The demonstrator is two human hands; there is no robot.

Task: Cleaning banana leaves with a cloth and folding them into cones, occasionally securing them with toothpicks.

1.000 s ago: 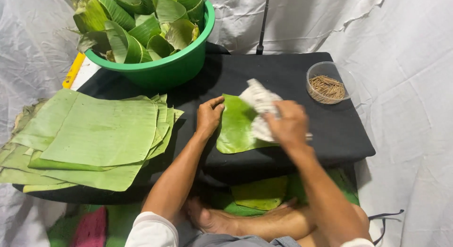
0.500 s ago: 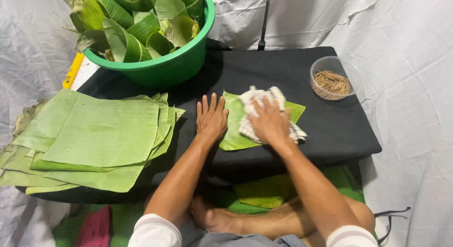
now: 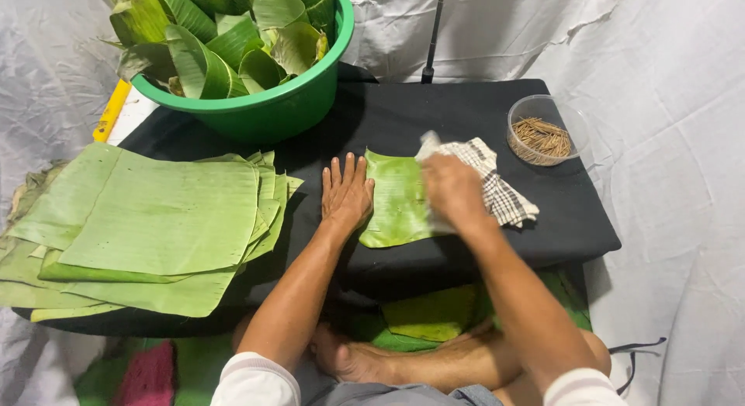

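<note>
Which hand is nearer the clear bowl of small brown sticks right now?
Right. The right hand presses a checked cloth onto the leaf piece, just left of the bowl. The left hand lies flat farther left, at the leaf's left edge.

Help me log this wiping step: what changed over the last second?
The leaf, half lifted a second ago, now lies flat. The left hand pins its left edge, and the right hand has swept the checked cloth to its right side. Leaf stack, green tub and stick bowl stayed put.
</note>
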